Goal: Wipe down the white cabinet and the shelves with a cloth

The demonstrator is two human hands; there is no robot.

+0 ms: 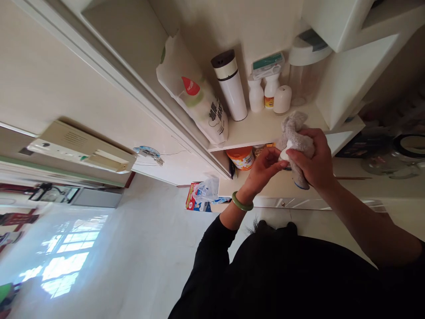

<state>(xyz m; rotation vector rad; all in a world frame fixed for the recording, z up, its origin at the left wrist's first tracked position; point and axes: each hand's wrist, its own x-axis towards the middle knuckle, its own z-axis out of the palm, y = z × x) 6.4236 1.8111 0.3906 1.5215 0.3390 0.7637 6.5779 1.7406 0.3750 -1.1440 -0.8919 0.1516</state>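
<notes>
My left hand (262,170), with a green bangle at its wrist, pinches a small white bottle (284,155) that is mostly covered by fingers and cloth. Wrapped in my right hand (319,159) is a grey-white cloth (295,130), pressed against the bottle. Both hands are together in front of the shelf (252,129). Just behind them on that shelf stand a rounded white container (282,100) and two white bottles, one (256,95) plain and the other (270,91) with a yellow label. A green-and-white box (267,65) lies across the bottle tops.
Left on the shelf are a white tumbler (232,91) and a tall printed plastic package (202,97). A clear lidded jar (303,75) stands right. An orange-labelled tub (241,158) sits below. A glass pot (388,161) is farther right, and a colourful box (198,198) lies lower left.
</notes>
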